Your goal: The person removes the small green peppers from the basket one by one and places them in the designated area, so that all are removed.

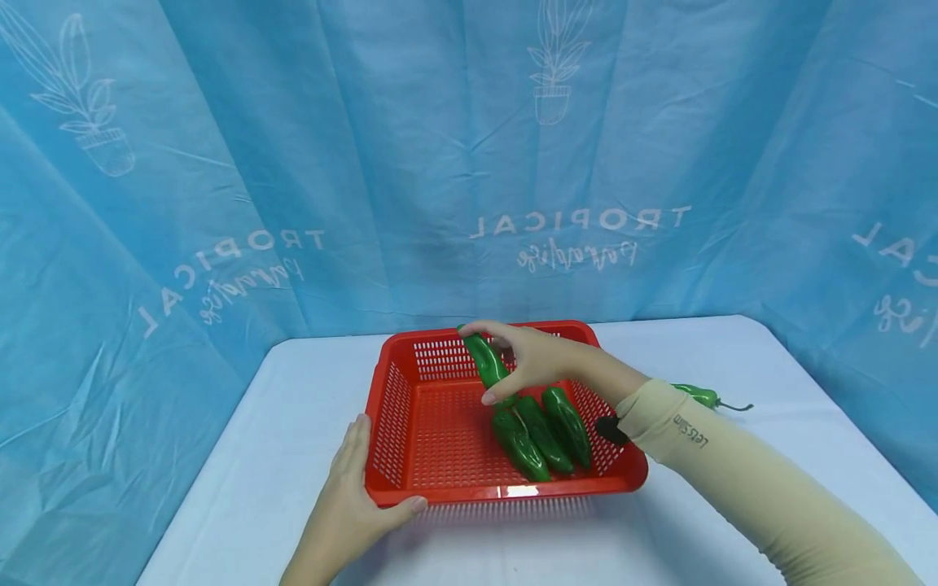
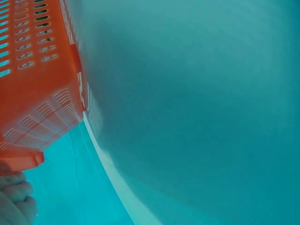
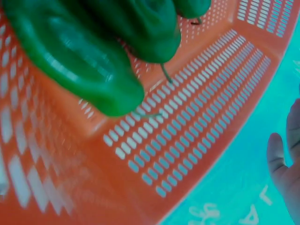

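A red plastic basket [image 1: 447, 439] holds several green peppers [image 1: 519, 443] lying side by side in its right half. My right hand [image 1: 531, 354], over the basket, grips one more green pepper [image 1: 484, 360] between thumb and fingers, tilted near the lying ones. At the basket's front left corner, my left hand [image 1: 350, 496] holds the rim, fingers along the left side and thumb at the front. The left wrist view shows its curled fingers [image 2: 18, 192] against the basket rim [image 2: 23, 161]. In the right wrist view the peppers [image 3: 75, 56] lie near the slotted wall [image 3: 187, 117].
Another green pepper [image 1: 699, 395] lies on the white table [image 1: 293, 407] to the right of the basket, partly behind my right sleeve [image 1: 762, 480]. A blue printed curtain [image 1: 410, 163] hangs behind the table. A dark object [image 1: 611, 430] shows at the basket's right side by my wrist.
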`<state>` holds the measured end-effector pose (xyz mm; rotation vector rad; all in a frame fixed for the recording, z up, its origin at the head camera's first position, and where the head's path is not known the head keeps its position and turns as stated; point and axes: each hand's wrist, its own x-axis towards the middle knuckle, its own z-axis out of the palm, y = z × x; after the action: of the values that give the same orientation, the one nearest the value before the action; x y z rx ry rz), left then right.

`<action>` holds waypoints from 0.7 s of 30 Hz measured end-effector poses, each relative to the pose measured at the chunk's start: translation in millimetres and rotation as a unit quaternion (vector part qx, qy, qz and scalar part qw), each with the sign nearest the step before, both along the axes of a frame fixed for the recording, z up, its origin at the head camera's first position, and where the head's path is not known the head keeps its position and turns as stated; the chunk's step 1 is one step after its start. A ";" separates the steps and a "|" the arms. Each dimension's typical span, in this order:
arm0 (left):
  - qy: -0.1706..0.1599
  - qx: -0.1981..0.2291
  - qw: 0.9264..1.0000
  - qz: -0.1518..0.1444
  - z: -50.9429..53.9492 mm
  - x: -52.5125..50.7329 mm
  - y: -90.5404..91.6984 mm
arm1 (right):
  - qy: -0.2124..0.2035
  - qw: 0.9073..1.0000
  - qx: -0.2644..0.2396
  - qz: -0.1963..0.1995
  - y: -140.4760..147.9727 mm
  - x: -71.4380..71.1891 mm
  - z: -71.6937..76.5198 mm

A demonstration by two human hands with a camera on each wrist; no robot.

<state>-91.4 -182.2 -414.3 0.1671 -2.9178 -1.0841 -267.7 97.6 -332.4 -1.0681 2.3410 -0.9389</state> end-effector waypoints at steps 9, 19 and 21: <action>-0.003 0.003 1.000 -0.007 0.6 -0.7 -1.8 | 0.007 0.999 0.002 -0.040 41.5 7.6 15.8; -0.009 -0.006 1.000 -0.005 1.9 0.2 -0.6 | 0.021 0.995 0.010 -0.095 97.6 17.6 16.5; -0.010 -0.006 1.000 -0.005 1.7 -0.1 -0.4 | 0.020 0.993 0.014 -0.113 110.0 20.2 15.7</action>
<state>-91.5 -182.6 -412.5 0.1642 -2.9450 -1.0733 -247.5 207.7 -316.8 -0.8295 2.5395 -0.9687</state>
